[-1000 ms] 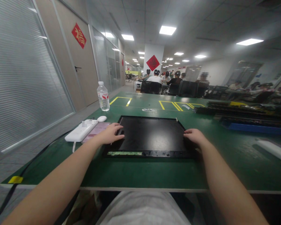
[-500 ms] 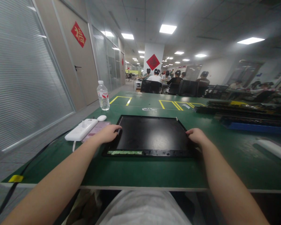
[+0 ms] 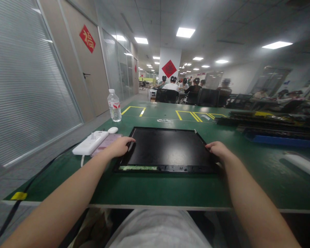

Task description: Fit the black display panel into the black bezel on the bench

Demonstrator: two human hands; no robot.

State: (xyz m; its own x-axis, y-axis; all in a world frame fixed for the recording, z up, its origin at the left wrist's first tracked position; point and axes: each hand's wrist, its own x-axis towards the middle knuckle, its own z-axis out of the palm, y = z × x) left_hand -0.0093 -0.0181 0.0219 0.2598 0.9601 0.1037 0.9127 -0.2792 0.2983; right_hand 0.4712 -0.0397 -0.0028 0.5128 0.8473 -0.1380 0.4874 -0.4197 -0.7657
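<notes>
A black flat screen panel (image 3: 167,146) lies face up on the green table in front of me. Along its near edge runs a dark strip, with a pale green circuit board (image 3: 138,168) on the left part of it. My left hand (image 3: 122,146) grips the panel's left edge, thumb on top of the frame and the other fingers mostly hidden beside or under it. At the right edge, my right hand (image 3: 218,150) holds the frame in the same way, its thumb and forefinger at the rim.
Left of the panel are a white power strip (image 3: 90,144), a phone (image 3: 107,143), a white mouse (image 3: 113,130) and a water bottle (image 3: 114,106). Dark strips (image 3: 268,120) are stacked at the right, near a blue piece (image 3: 281,140). Several people sit at tables farther back.
Almost nothing differs. Both hands stay at the panel's side edges, and the view has shifted very slightly.
</notes>
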